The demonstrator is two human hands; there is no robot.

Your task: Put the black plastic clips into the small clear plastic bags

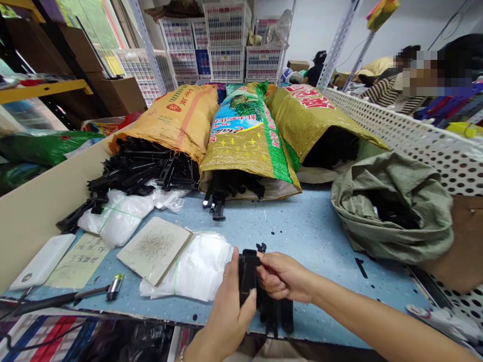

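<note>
My left hand [228, 311] is closed round a black plastic part [248, 276], its thumb lying along the near face. My right hand [283, 276] pinches the upper right side of the same part, fingers curled. Below my right hand, several more black plastic pieces [283, 317] stand or lie at the table's front edge; my hand partly covers them. Just left of my left hand lies a stack of white plastic bags [204, 266], with a square board [156, 246] partly on top of it.
Three woven sacks, an orange one [181, 118], a printed one [245, 151] and a gold one [302, 115], lie at the back with black parts inside. At right sits a grey-green sack [392, 191]. A white device [43, 261] lies left. People sit beyond the perforated panel [415, 136].
</note>
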